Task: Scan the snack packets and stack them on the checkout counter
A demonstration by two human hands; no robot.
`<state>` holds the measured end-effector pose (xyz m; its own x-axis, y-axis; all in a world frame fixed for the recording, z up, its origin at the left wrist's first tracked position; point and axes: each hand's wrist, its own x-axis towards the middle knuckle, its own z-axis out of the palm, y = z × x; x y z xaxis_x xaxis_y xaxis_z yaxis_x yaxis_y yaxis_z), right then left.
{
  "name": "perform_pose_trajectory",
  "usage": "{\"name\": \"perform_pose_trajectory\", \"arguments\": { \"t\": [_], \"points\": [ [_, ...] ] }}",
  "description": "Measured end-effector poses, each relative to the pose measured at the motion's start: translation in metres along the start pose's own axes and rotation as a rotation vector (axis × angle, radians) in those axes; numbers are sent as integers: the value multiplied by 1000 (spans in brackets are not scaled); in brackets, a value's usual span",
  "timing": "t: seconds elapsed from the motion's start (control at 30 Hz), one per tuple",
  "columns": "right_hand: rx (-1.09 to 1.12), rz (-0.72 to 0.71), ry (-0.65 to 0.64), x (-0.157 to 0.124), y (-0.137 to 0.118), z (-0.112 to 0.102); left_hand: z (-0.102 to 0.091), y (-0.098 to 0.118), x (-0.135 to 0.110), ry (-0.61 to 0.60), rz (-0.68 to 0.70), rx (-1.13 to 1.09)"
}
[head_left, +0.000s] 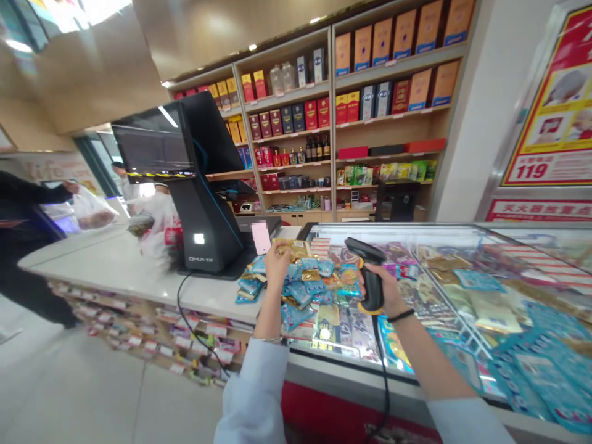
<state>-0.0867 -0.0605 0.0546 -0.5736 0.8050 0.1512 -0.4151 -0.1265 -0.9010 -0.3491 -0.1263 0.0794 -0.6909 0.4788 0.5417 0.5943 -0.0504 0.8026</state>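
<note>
My left hand [276, 266] is raised over a heap of blue and gold snack packets [298, 285] and appears to hold a small flat object with a blurred pink face, probably a phone [261, 238]. My right hand [382, 288] grips a black and yellow handheld barcode scanner [370, 277], its head pointing up and back over the packets. The scanner's black cable [383, 370] hangs down past the front of the glass-topped display freezer [462, 246].
A black point-of-sale terminal [185, 185] stands on the white counter [134, 268] to my left, with a thin black cable hanging over the counter's edge. Farther left, a person's hand holds a plastic bag [92, 208]. Shelves of boxed bottles [296, 123] fill the back wall.
</note>
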Motion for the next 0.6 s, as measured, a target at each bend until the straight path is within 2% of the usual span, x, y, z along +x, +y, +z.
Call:
{"name": "perform_pose_trajectory", "arguments": {
  "t": [0.07, 0.17, 0.3, 0.47, 0.6],
  "points": [
    [52, 26, -58, 13, 12, 26, -28, -10, 11, 50, 16, 153],
    [80, 64, -137, 29, 35, 55, -49, -27, 17, 55, -37, 386],
    [100, 93, -194, 42, 66, 74, -51, -47, 12, 104, -85, 603],
    [150, 136, -186, 46, 88, 75, -47, -60, 9, 154, -98, 573],
    [134, 238, -205, 48, 92, 72, -47, -63, 14, 113, -77, 546]
  ]
}}
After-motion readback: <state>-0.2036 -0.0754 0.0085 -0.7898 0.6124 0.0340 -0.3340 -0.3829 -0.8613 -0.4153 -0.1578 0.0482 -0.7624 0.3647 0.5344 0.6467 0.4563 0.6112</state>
